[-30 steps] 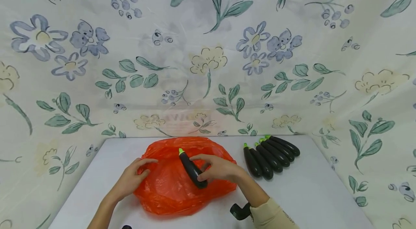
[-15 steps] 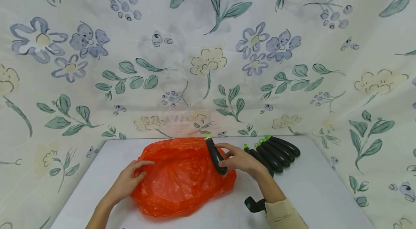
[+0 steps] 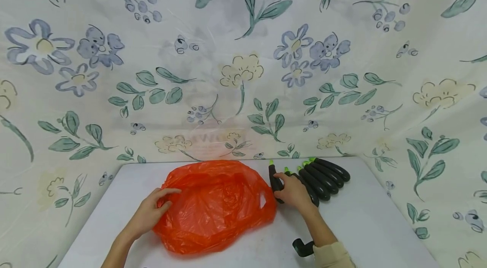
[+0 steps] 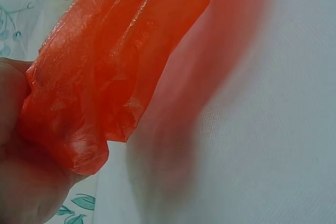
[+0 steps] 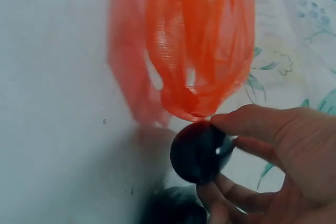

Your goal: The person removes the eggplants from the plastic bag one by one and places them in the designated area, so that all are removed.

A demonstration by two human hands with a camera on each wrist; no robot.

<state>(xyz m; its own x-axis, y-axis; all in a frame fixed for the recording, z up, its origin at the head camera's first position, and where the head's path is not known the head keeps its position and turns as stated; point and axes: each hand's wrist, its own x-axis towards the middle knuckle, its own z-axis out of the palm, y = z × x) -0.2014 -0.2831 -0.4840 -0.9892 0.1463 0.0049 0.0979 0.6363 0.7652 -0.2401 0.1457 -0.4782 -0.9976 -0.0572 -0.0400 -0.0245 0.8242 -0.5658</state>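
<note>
A red plastic bag (image 3: 213, 213) lies spread on the white table with its mouth facing up. At its left rim, my left hand (image 3: 150, 213) holds the bag, index finger and thumb apart over the edge; the other fingers are hidden. The left wrist view shows the bag's film (image 4: 100, 87) hanging over that hand. My right hand (image 3: 294, 192) grips a dark eggplant (image 3: 273, 178) with a bright green stem, just right of the bag. In the right wrist view the eggplant's round end (image 5: 197, 153) sits between thumb and fingers.
Several more dark eggplants (image 3: 323, 179) lie side by side at the table's back right, partly behind my right hand. A floral curtain (image 3: 243, 90) rises behind the table (image 3: 365, 225). A black curved piece (image 3: 303, 247) sits at my right wrist.
My right hand has carried the eggplant from over the bag's middle rightward, to beside the row of eggplants. The left hand has barely moved.
</note>
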